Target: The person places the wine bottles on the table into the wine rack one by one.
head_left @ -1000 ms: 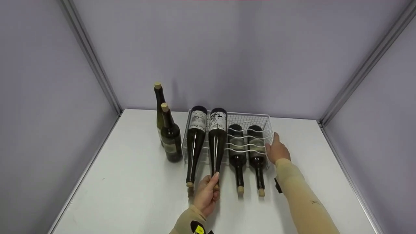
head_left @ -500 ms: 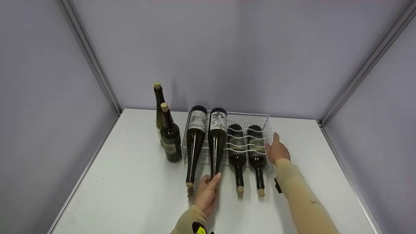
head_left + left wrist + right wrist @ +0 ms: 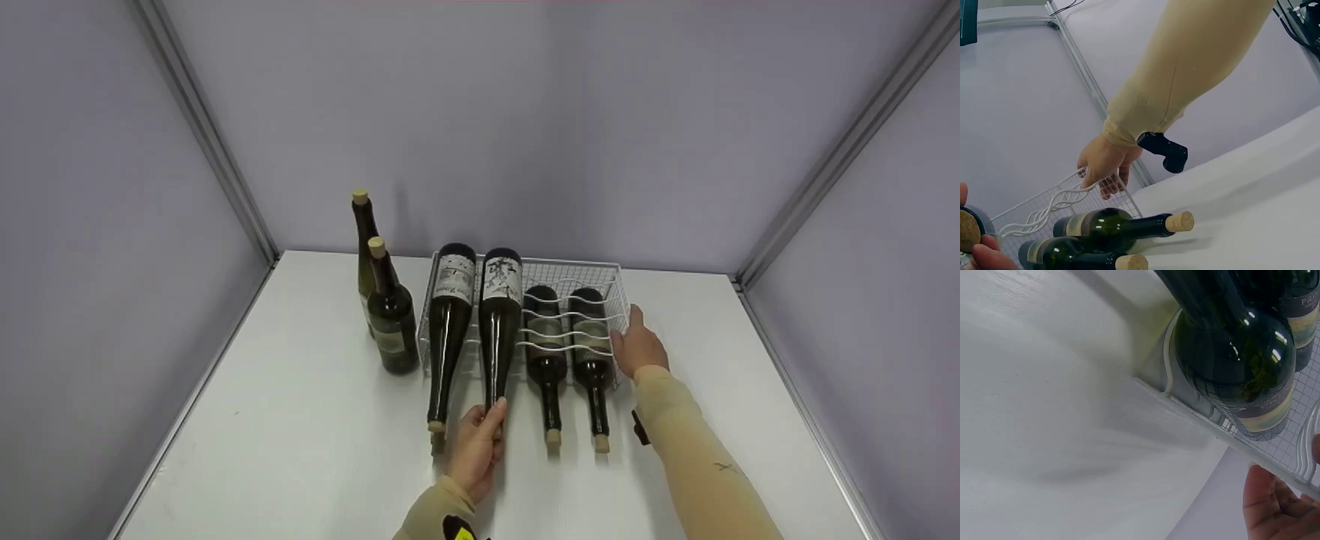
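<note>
My left hand (image 3: 474,454) grips the corked neck end of a long green wine bottle (image 3: 500,330) with a worn white label. That bottle lies on the upper level of a white wire wine rack (image 3: 574,271), and its cork (image 3: 969,229) shows between my fingers in the left wrist view. At the rack's right side my right hand (image 3: 642,351) holds the wire wall, thumb and fingers about its edge. A similar long bottle (image 3: 450,322) lies to the left. Two darker bottles, one (image 3: 549,367) beside the other (image 3: 594,371), lie lower, necks forward.
Left of the rack stand two corked bottles, a shorter one (image 3: 392,330) in front of a taller one (image 3: 365,262). A cork (image 3: 438,442) shows beneath the left long bottle's neck. Pale walls enclose the white table (image 3: 300,450) at the back and sides.
My left hand's thumb shifts slightly on the bottle neck. The right hand keeps its place on the rack, and the bottles look almost unmoved.
</note>
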Demonstrator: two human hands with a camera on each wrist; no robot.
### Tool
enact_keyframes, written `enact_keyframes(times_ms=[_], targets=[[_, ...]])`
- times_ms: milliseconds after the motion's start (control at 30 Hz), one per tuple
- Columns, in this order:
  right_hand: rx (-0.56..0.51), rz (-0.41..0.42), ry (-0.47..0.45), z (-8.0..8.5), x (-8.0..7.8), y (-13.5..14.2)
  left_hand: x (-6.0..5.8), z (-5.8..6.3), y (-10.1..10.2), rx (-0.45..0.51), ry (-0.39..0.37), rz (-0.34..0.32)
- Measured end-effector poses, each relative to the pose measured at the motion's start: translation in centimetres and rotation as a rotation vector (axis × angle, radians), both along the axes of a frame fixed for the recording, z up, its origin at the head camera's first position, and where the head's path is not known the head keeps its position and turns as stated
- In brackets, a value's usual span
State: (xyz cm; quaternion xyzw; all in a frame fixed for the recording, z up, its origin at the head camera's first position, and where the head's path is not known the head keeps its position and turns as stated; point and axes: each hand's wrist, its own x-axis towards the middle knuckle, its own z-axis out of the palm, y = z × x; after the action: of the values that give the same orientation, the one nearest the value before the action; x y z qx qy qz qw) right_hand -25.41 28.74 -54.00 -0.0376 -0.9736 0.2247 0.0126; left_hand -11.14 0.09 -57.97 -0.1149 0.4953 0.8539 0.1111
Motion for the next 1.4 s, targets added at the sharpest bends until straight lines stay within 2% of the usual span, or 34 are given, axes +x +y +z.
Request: enact_keyframes(times_ms=[133,367,467,667,833,967,1133,1267,1400], targets=[[-0.009,-0.002,-0.012,0.1,0.0,0.0,0.7,-0.1,-0.3,-0.029,0.020,-0.062],[-0.013,-0.011,-0.014,0.0,0.0,0.0,2.4,-0.9,-1.7,-0.092,0.059,-0.245],[-0.017,-0.010,-0.014,0.0,-0.1,0.0,3.0,-1.3,-3.0,-0.150,0.065,-0.291],[-0.007,-0.010,0.002,0.1,-0.1,0.0,4.0,-2.4,-6.2,-0.229,0.135,-0.372],[-0.015,-0.007,-0.013,0.0,0.0,-0.1,4.2,-3.3,-9.0,-0.286,0.082,-0.408],[-0.009,-0.003,-0.012,-0.1,0.0,-0.1,3.7,-3.3,-11.1,-0.355,0.050,-0.360],[-0.005,0.007,-0.015,-0.2,-0.1,0.0,2.3,-2.5,-13.6,-0.483,0.004,-0.224],[-0.018,0.019,-0.020,-0.1,-0.1,0.1,0.4,-1.5,-15.7,-0.622,-0.003,-0.084],[-0.041,0.033,-0.054,0.2,-0.2,0.2,-1.9,-0.2,-17.7,-0.754,0.037,0.041]])
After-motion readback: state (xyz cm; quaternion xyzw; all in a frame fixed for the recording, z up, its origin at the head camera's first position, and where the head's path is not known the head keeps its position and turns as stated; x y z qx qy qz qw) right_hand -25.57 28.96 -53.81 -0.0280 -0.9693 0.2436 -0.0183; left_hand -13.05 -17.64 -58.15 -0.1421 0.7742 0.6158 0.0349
